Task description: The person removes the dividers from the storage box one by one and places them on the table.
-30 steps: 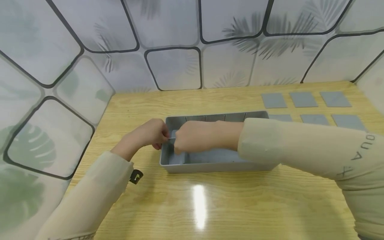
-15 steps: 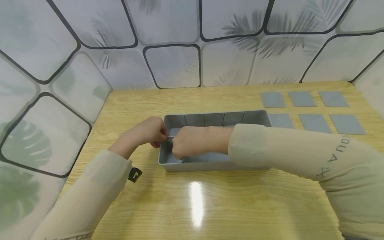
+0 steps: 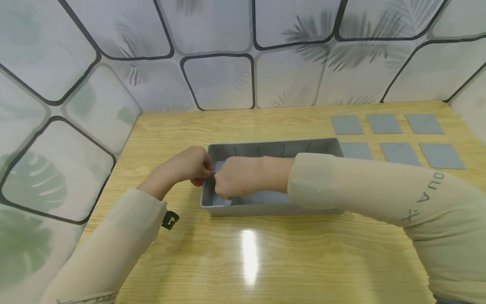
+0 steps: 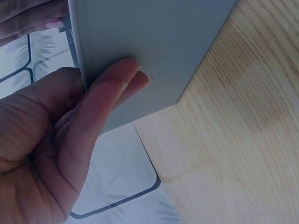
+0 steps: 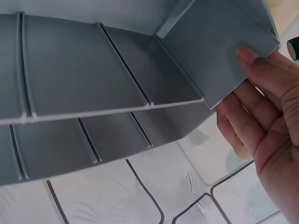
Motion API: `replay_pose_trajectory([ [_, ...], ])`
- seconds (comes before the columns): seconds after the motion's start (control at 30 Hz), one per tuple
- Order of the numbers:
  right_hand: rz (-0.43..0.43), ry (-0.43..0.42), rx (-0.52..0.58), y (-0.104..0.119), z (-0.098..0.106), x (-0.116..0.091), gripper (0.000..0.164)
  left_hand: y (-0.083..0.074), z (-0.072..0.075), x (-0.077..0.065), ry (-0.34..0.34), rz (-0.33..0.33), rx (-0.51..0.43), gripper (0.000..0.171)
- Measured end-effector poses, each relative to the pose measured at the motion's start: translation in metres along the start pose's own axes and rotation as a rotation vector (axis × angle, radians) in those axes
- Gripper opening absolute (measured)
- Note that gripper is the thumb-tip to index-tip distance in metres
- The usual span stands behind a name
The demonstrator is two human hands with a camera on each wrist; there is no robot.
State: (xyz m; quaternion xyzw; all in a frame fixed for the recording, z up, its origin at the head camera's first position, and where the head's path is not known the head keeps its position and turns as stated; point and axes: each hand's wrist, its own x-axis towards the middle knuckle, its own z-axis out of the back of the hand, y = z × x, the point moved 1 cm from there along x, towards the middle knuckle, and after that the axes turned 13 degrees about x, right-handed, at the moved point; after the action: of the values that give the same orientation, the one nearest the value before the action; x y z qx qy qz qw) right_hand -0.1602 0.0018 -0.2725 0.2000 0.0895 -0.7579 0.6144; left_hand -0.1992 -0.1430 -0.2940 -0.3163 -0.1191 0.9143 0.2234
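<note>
A long grey box (image 3: 273, 209) with slotted walls lies across the table in the head view. My left hand (image 3: 186, 164) grips the rim of its left end wall. In the left wrist view its fingertips (image 4: 131, 79) touch the wall's outer face (image 4: 159, 42), with the thumb over the rim. Inside the box's left part, my right hand (image 3: 241, 176) pinches a thin grey divider plate (image 5: 205, 42), thumb on one face and fingers behind. A slotted lengthwise partition (image 5: 79, 70) meets that plate. My right hand and sleeve hide much of the interior.
Several loose grey square plates (image 3: 423, 123) lie in two rows on the wooden table (image 3: 303, 261), right of the box. One is partly covered by my right sleeve (image 3: 341, 181). A patterned wall (image 3: 228, 84) stands behind and at the left.
My right hand has shifted slightly left and toward the box's near side, still pinching the plate. My left hand keeps its grip on the left end.
</note>
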Motion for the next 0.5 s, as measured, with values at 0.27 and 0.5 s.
replay_pose_trajectory([
  [0.27,-0.02,0.026,-0.019,0.003,0.013,-0.006,0.026,0.002,0.0,0.0,0.015,0.011,0.002,0.014],
  [0.5,-0.03,0.017,-0.001,0.004,0.022,-0.013,0.022,0.002,-0.002,0.001,-0.007,-0.015,-0.023,0.012],
])
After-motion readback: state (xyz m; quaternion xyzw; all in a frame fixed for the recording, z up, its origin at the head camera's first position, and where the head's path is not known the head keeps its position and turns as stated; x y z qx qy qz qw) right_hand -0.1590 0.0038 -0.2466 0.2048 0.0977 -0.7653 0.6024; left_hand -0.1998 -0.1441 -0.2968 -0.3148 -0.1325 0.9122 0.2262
